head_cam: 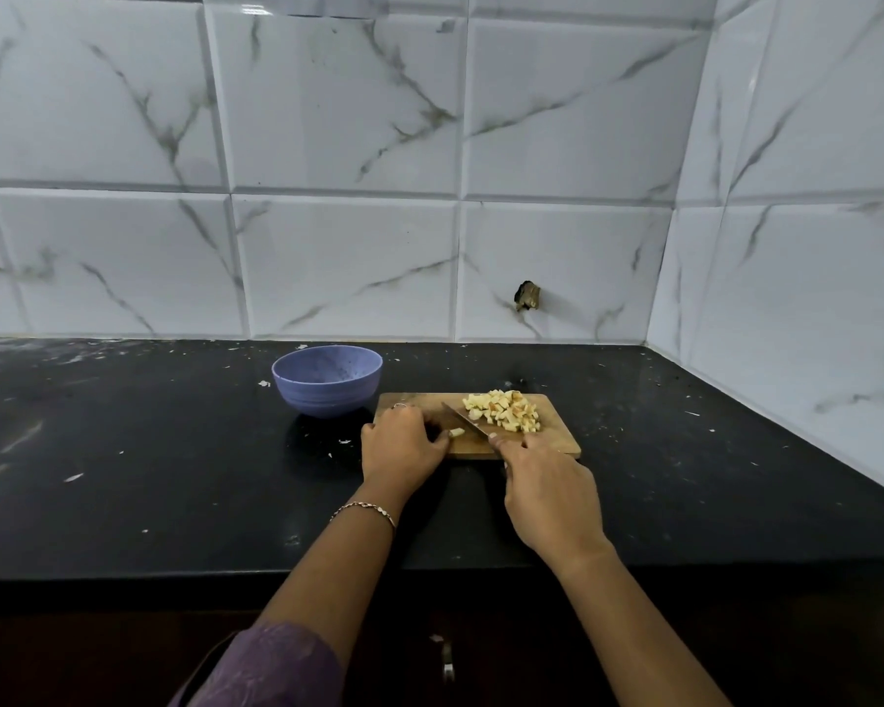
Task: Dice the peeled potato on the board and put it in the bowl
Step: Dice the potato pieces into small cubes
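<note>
A wooden cutting board [557, 436] lies on the black counter. A heap of pale yellow potato cubes [503, 410] sits on its far right part. My left hand [401, 446] rests on the board's left end, fingers curled over a small remaining potato piece [457, 432]. My right hand [549, 494] grips the handle of a knife, whose blade [463, 418] slants across the board between the small piece and the heap. A purple bowl [327, 382] stands just left of the board, and I see no potato inside.
The black counter [149, 451] carries small white scraps and smears. White marble-look tile walls rise behind and on the right, forming a corner. A drawer handle [447, 660] shows below the counter's front edge.
</note>
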The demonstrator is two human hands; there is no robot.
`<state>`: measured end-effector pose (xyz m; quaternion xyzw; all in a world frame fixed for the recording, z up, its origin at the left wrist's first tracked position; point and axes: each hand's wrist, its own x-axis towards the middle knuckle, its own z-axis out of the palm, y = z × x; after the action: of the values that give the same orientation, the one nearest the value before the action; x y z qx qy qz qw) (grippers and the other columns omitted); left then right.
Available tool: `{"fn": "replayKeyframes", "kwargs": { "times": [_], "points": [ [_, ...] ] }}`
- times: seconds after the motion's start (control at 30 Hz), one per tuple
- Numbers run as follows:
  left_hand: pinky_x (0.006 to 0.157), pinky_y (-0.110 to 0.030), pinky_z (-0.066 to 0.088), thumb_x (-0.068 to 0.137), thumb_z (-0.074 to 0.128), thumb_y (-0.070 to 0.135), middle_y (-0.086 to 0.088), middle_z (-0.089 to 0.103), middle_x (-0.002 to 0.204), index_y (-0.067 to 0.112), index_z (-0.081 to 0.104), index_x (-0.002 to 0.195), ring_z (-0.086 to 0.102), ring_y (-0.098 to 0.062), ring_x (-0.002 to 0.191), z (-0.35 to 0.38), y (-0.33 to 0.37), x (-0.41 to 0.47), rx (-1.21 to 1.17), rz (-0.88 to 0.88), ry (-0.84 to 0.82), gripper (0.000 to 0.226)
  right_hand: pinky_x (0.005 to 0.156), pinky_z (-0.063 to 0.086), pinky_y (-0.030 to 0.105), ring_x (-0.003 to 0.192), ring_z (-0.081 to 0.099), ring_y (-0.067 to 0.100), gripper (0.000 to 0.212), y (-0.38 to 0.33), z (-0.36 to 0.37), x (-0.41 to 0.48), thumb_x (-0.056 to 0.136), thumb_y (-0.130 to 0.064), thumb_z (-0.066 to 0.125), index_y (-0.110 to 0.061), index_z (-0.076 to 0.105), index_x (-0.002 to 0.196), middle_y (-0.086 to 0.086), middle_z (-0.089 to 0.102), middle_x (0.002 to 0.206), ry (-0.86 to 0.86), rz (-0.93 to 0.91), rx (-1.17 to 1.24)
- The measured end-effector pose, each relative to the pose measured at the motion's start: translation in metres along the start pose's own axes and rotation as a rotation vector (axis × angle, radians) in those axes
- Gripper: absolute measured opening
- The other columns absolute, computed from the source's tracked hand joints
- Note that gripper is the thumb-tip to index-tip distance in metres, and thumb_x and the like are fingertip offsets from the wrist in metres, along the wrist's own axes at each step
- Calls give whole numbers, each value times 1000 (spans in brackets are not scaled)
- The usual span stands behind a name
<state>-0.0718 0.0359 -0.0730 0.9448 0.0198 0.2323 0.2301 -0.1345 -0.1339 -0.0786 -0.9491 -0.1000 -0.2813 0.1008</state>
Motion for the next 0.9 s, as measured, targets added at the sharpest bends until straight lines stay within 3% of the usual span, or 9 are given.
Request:
{"fn": "replayKeyframes", "kwargs": {
  "times": [0.23,0.7,0.9],
  "points": [
    [93,-39,41,85,64,58,8,70,99,32,75,96,61,-16,102,4,-2,4,14,14,-7,31,66,49,25,81,58,9,43,2,-2,-1,102,-25,47,-35,47,143,-9,56,102,30,31,98],
    [94,-40,43,87,66,46,10,71,100,35,75,100,62,-14,103,0,-1,2,-39,0,-21,19,79,52,26,96,60,8,40,3,-3,3,103,-27,45,-34,49,142,-9,61,111,-45,-32,153],
    [94,-40,44,87,66,49,8,71,99,34,75,100,62,-15,101,2,-2,3,-35,-4,-21,22,71,54,27,84,59,8,42,-1,-1,0,101,-23,47,-36,48,142,-8,57,103,-26,-47,75]
  ]
}}
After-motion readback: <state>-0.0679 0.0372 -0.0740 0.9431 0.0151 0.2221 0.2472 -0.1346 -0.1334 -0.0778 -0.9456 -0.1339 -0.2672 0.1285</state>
